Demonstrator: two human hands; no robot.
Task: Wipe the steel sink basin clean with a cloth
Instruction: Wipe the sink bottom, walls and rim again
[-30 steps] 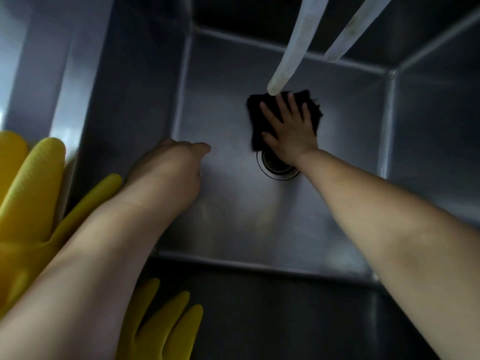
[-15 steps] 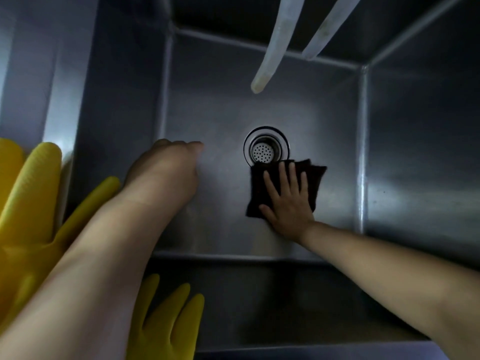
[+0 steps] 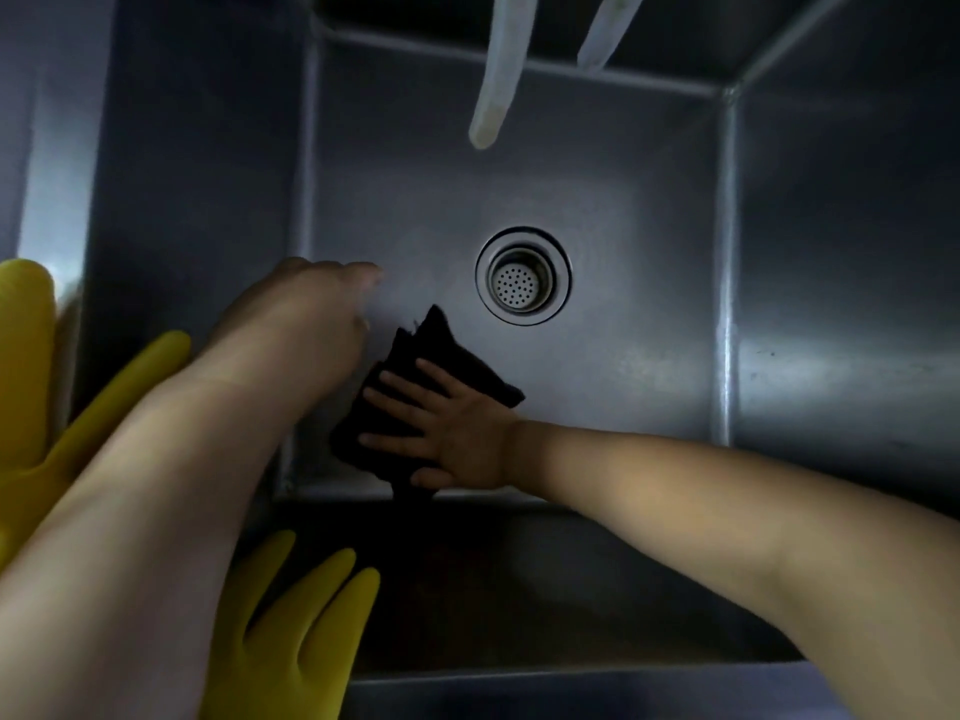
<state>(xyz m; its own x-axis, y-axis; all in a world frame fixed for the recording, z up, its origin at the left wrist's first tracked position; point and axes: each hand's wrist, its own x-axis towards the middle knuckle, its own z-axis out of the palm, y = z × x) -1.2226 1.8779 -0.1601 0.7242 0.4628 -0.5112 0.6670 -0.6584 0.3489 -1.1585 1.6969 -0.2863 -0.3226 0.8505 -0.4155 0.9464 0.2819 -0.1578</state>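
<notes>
The left hand [image 3: 306, 309] hides its own fingers, curled under. The cloth [image 3: 441, 356] lies partly beneath both hands. Two hoses [image 3: 493, 85] and yellow gloves [image 3: 291, 631] are cut off at twelve and seven o'clock.

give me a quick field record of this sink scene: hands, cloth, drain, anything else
right hand: flat, fingers spread, pressing the cloth on the basin floor
cloth: dark, folded, near front left of the floor, beside the drain, not covering it
left hand: fingers curled under, over the floor's left side, holds nothing visible; contact unclear
drain: uncovered, perforated strainer visible
basin: steel, dull sheen
hoses: two pale tubes hanging over the back
gloves: yellow rubber, draped on the left and front rim, unworn
</notes>
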